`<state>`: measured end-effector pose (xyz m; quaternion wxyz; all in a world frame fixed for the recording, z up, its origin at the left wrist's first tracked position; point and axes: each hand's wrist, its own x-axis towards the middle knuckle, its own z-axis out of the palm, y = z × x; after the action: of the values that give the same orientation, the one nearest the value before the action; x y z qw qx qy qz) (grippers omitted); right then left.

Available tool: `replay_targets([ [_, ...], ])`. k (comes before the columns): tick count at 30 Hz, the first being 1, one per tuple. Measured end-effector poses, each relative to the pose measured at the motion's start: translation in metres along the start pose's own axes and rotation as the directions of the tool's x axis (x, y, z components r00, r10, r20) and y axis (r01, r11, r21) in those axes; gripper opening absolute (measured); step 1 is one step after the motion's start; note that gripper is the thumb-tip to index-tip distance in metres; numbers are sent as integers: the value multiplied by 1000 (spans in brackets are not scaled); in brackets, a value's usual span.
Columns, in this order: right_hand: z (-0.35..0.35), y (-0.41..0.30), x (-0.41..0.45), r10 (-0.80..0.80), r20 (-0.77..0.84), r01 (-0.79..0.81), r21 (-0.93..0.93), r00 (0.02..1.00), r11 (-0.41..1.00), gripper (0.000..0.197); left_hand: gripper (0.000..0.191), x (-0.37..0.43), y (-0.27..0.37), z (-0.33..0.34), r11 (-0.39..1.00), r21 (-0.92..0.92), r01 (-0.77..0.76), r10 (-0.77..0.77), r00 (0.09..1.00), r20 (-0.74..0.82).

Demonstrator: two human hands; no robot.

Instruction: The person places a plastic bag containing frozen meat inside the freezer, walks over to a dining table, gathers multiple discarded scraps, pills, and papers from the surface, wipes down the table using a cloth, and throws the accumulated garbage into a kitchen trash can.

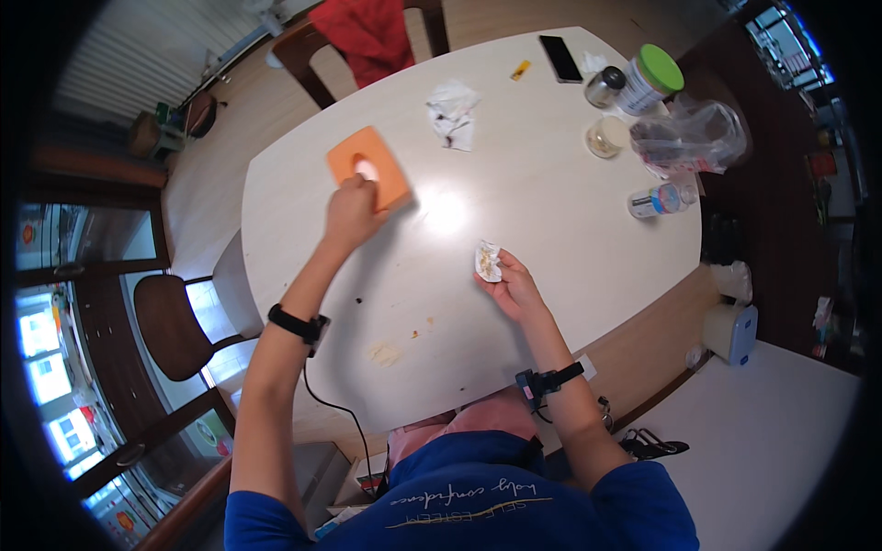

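Note:
An orange tissue box (387, 162) is at the left of the white table (551, 206), slightly blurred, with white tissue (366, 167) showing in its oval opening. My left hand (355, 210) grips the box at its near side, fingertips at the opening. In my right hand (511, 284) is a crumpled white tissue (488, 262) with yellow-brown stains, pinched between thumb and fingers above the table. Before me on the tabletop are a pale smear (384, 353), small reddish-brown crumbs (415, 335) and a small dark speck (358, 300).
A used tissue (453, 113) with dark stains lies farther back. Toward the far right are a phone (560, 59), a yellow packet (521, 70), a dark-lidded jar (605, 87), a green-lidded can (651, 79), a glass jar (606, 136), a plastic bag (689, 138) and a bottle (661, 200).

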<state>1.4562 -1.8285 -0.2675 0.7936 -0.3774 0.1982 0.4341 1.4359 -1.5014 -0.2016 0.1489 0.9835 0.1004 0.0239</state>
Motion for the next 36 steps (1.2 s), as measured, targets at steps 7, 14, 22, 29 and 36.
replay_targets([
  [7,-90,-79,-36,-139,-109,150,104,984,983,35,30,119,215,95,931,-174,-322,336,940,58],
  [14,-129,-125,-53,-252,-112,272,239,961,932,38,20,158,304,147,915,-86,-394,403,908,118],
  [22,-121,-124,-33,-149,-2,139,382,989,914,37,33,93,276,116,785,-608,116,122,934,335],
  [29,-73,-123,-14,33,35,-37,118,999,992,31,13,41,242,100,-46,-749,661,79,750,657],
  [36,-33,-103,-15,94,-187,-89,34,978,995,25,14,-16,228,83,423,-902,88,-106,993,47],
])
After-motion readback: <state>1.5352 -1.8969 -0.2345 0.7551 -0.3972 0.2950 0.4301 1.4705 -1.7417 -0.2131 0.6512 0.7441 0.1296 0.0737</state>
